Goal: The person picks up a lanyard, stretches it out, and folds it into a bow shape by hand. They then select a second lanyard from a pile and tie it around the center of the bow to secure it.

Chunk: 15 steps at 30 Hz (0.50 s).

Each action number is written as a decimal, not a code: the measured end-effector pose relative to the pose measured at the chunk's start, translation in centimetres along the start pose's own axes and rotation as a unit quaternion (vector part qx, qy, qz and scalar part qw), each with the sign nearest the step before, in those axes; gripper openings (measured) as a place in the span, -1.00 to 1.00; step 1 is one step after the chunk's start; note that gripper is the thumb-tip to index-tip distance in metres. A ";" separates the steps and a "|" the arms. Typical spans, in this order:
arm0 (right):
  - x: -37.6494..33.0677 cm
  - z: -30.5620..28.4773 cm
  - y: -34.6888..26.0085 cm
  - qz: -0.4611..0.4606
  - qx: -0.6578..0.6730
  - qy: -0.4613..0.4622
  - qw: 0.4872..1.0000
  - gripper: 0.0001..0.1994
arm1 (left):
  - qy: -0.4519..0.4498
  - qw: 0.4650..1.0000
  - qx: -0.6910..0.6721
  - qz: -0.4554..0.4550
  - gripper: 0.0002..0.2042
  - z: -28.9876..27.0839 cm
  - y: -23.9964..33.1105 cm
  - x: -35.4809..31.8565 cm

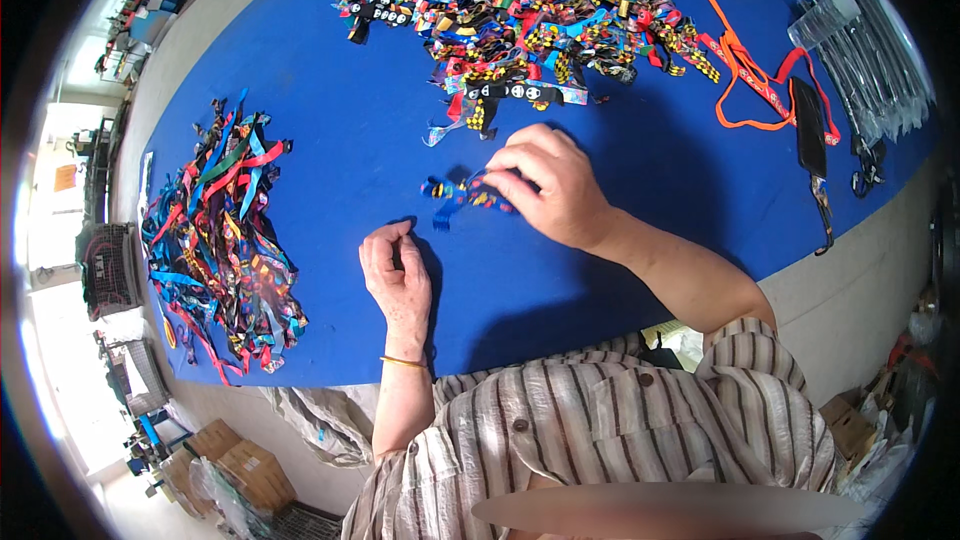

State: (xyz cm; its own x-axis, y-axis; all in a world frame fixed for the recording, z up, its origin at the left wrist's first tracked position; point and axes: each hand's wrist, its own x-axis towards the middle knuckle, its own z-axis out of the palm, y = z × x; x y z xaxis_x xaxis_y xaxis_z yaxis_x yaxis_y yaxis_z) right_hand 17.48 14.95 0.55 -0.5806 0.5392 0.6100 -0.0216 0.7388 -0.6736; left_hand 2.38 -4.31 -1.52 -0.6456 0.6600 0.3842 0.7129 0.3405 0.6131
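Observation:
A short printed ribbon strip [450, 195], blue with yellow and red spots, lies looped in the middle of the blue table. Over its right end my right hand [550, 185] pinches it between thumb and fingers. My left hand [397, 265], with a gold-coloured bangle at the wrist, rests just below and left of the strip. Its fingers are curled closed, and whatever they may hold is hidden. Beyond the right hand spreads a large heap of colourful ribbon pieces [540, 30], with a black strip with white round motifs [515, 93] at its near edge.
Longer ribbons lie in a pile [225, 240] on the table's left. At the right are an orange and red lanyard [745, 75], a black pouch-like piece [808, 125] with a hook and a stack of clear-bagged dark straps [875, 60]. Cardboard boxes [250, 475] stand on the floor, lower left.

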 end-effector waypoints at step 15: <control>3.0 -2.4 5.7 0.022 -0.068 0.137 0.988 -0.85 | -0.006 1.000 0.009 0.028 -0.90 -0.1 0.3 0.2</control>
State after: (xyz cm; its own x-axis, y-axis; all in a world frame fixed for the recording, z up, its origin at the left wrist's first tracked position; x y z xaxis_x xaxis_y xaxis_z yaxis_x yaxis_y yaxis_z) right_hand 17.54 21.73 -0.42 -0.3353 0.6470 0.6848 0.1182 0.7500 -0.6507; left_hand 2.42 -4.17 -1.20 -0.6015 0.6866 0.4083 0.7524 0.3152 0.5784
